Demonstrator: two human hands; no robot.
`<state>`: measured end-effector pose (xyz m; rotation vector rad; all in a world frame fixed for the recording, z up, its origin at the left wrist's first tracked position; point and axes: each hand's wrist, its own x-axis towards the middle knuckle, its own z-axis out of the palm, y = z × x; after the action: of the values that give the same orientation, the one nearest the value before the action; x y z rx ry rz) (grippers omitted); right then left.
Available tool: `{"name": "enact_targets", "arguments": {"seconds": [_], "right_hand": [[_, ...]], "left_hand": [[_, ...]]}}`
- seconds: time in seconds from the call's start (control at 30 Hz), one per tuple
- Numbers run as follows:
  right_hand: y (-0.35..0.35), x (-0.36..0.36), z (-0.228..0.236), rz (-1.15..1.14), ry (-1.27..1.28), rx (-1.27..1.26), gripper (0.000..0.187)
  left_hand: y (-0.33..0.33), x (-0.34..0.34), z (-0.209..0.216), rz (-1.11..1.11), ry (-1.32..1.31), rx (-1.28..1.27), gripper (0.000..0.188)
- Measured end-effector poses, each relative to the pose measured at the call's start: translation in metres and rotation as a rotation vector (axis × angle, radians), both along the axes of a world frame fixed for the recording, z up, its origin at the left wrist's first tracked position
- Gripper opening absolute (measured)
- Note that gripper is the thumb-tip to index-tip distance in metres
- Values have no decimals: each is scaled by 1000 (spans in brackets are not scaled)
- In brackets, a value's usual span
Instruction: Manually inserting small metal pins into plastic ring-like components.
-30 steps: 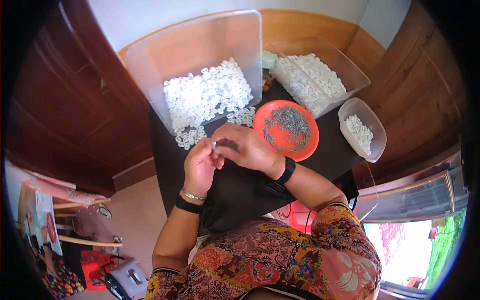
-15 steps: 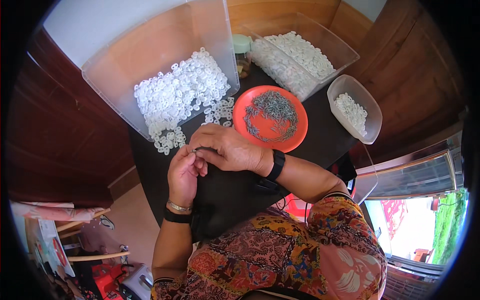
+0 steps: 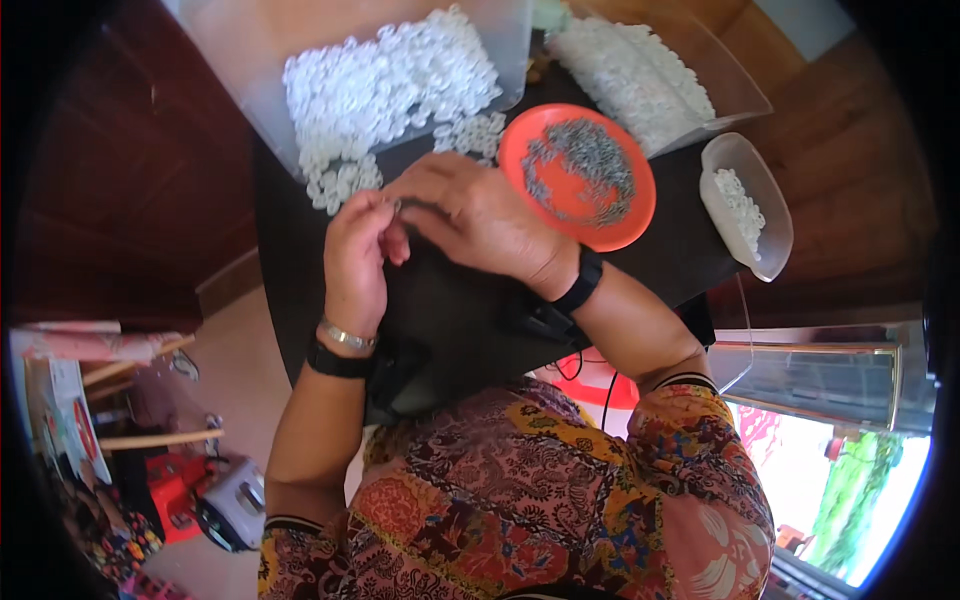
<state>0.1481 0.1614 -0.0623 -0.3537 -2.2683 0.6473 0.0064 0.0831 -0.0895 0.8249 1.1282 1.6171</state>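
In front of me, my left hand (image 3: 357,268) and my right hand (image 3: 490,222) meet fingertip to fingertip above the dark table (image 3: 450,345). Both are closed in a pinch. Something tiny shows between the fingertips, too small and blurred to name. Just beyond my fingers lie loose white oval plastic pieces with holes (image 3: 345,183). To the right of my right hand, an orange-red plate (image 3: 645,195) holds a heap of small grey metal pieces (image 3: 592,150), screw-like in shape.
A clear bin (image 3: 250,85) at the back left holds a large pile of white pieces (image 3: 400,72). Another clear bin (image 3: 720,118) stands back right, full of pale pieces. A small translucent tub (image 3: 775,225) with white pieces sits at the right edge.
The view has shifted, so the table and containers appear higher. My hands stay pinched together at nearly the same place over the table.
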Motion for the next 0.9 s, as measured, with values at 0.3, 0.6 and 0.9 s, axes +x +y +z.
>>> {"name": "enact_targets", "arguments": {"seconds": [0.3,0.6,0.9], "right_hand": [[12,27,36,-220,33,231,19],[37,106,36,-463,-326,93,14],[44,103,-9,-400,-556,165,12]], "left_hand": [[3,-16,-9,102,-83,-45,13],[1,-10,-4,55,-82,-63,15],[4,-10,-4,23,-55,-85,15]]}}
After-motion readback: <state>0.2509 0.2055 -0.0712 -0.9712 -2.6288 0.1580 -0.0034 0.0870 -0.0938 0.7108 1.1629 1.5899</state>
